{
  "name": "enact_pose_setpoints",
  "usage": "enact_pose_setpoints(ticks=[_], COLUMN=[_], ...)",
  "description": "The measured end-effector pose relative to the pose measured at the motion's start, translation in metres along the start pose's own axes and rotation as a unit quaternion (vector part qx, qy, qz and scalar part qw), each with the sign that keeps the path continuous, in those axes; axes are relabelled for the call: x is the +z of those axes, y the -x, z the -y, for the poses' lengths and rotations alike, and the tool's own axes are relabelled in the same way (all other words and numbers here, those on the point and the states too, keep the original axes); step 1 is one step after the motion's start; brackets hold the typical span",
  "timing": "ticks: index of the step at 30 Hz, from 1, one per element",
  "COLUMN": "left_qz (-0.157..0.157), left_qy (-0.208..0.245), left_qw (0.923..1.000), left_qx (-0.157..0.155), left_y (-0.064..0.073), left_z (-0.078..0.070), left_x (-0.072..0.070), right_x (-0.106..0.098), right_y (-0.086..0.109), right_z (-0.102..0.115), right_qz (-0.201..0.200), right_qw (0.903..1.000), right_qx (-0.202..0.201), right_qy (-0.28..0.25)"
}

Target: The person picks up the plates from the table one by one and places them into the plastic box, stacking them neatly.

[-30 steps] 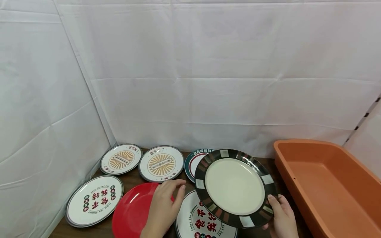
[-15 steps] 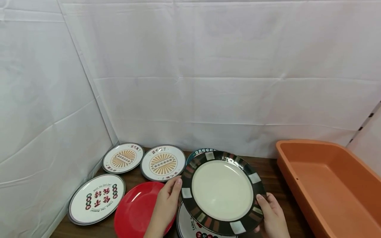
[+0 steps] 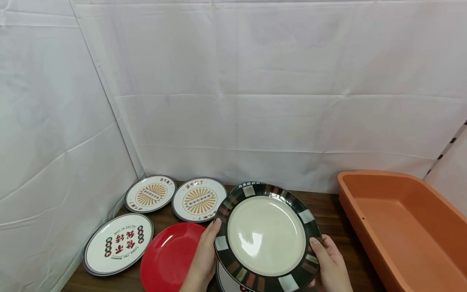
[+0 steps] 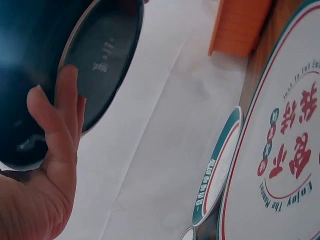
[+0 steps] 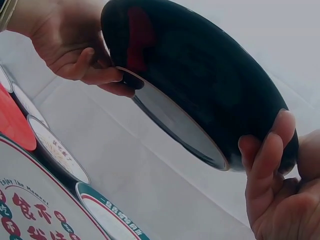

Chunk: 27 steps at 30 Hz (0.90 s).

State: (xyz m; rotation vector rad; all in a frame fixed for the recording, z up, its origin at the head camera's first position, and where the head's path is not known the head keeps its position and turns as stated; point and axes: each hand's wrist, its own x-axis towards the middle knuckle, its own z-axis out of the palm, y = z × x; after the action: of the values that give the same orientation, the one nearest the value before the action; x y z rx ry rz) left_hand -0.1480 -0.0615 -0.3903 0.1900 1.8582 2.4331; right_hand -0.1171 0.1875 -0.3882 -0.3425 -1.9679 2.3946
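A large plate [image 3: 266, 235] with a cream centre and a dark rim of coloured blocks is held up, tilted, between both hands. My left hand [image 3: 204, 253] grips its left edge, thumb on top of the rim. On the right edge, my right hand [image 3: 331, 261] pinches the rim with the thumb above. Both wrist views show the dark underside [image 5: 195, 75], where the fingers of each hand [image 4: 60, 125] support it from below. Under the held plate lies a white plate with red characters [image 4: 295, 140], mostly hidden in the head view.
A red plate [image 3: 169, 255] lies left of the hands. Two white plates with yellow sunbursts [image 3: 200, 200] and a white plate with red characters [image 3: 119, 244] lie farther left and back. An orange tub [image 3: 397, 227] stands at right. White cloth [image 3: 277, 97] hangs behind the wooden table [image 3: 330, 202].
My left hand has moved to the plate's left edge and taken hold of it. The held plate has shifted left and slightly down, with my right hand still gripping it.
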Motion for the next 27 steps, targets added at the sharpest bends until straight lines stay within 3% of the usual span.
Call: enact_pose_setpoints(ticks=[7,16,22,27], left_qz=[-0.019,-0.015,0.006,0.000], left_qy=[-0.011,0.023,0.047,0.068], left_qw=[0.9990,0.9996,0.9989,0.9977], left_qx=[0.039,0.003,0.005,-0.004], left_y=[0.000,0.003,0.004,0.005], left_z=[0.005,-0.001,-0.005,-0.009], left_x=[0.003,0.005,0.004,0.004], right_x=[0.001,0.007,0.010,0.009], right_y=[0.000,-0.001,0.004,0.006], right_z=[-0.002,0.001,0.007,0.008], right_qz=[0.010,-0.013,-0.027,-0.020], right_qw=[0.9998,0.9987,0.9961,0.9960], right_qx=[-0.016,0.003,0.030,0.046], right_qy=[-0.003,0.049,0.078,0.074])
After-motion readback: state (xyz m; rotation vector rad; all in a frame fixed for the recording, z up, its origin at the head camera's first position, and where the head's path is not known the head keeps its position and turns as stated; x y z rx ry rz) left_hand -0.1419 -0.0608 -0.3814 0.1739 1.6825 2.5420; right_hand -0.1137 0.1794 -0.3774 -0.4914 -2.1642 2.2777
